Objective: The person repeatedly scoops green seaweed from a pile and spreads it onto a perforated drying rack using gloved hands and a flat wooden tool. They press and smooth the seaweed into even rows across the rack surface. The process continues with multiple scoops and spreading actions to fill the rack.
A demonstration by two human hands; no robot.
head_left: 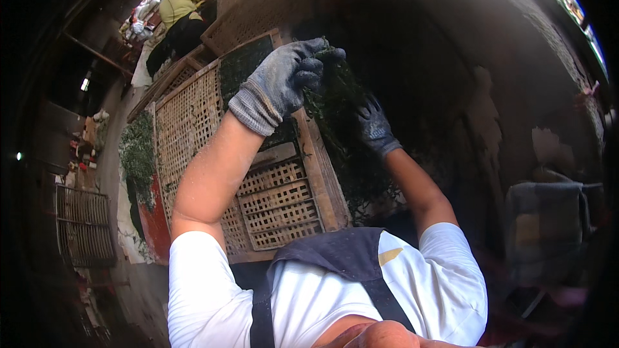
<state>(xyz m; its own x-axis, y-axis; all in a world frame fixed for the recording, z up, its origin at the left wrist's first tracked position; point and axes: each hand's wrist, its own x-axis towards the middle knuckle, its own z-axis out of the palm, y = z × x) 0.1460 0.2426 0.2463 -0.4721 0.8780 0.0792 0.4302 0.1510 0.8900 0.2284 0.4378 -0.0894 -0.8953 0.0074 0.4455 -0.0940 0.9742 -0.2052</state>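
Note:
My left hand (302, 70), in a grey knitted work glove with a worn coating, has its fingers curled around strands of dark green leafy matter, perhaps seaweed. The strands hang toward a dark green heap (338, 121) at the right of the wooden frame. My right hand (376, 128), in a similar glove, is lower and to the right, fingers spread at the heap's edge; its fingertips are partly lost in shadow. Below my left hand lies a woven lattice tray (188, 116) with a wooden rim, partly covered by a dark green layer (239, 70). A smaller lattice panel (278, 193) lies nearer my body.
Loose green strands (138, 147) lie left of the tray over a red surface (157, 222). A co-worker in a yellow-green shirt (181, 7) is at the upper left. A slatted metal rack (84, 224) stands far left, a stained wall (483, 106) at the right.

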